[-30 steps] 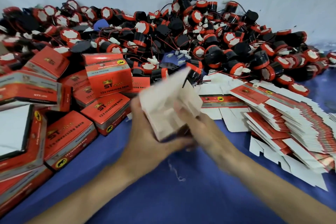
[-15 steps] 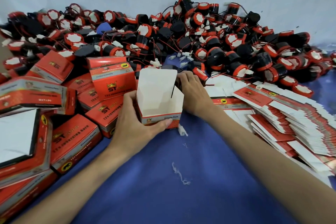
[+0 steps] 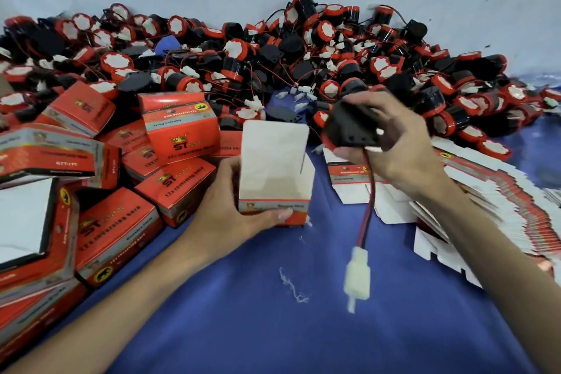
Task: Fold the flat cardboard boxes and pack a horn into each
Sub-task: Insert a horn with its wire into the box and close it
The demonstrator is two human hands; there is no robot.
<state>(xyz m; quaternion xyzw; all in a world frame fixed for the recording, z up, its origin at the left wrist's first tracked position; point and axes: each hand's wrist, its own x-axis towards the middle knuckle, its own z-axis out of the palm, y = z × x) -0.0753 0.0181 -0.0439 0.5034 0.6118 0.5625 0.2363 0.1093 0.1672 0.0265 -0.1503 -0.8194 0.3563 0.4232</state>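
A folded cardboard box [image 3: 274,170] stands upright on the blue cloth, its top open and its white lid flap raised. My left hand [image 3: 230,209] grips the box from the left side, thumb across its front lower edge. Just right of the box, a little above it, my right hand [image 3: 394,143] holds a black horn [image 3: 352,126]. The horn's red and black wire hangs down to a white connector [image 3: 358,275] swinging over the cloth.
A big heap of red and black horns [image 3: 273,55] fills the back against the wall. Closed red boxes [image 3: 179,127] are piled at the left. A fanned stack of flat boxes [image 3: 498,206] lies at the right. A bit of white thread [image 3: 291,285] lies on the blue cloth [image 3: 273,328].
My right hand reached into the heap, took a horn and lifted it back beside the open box. The left hand has stood the box upright and holds it in place.
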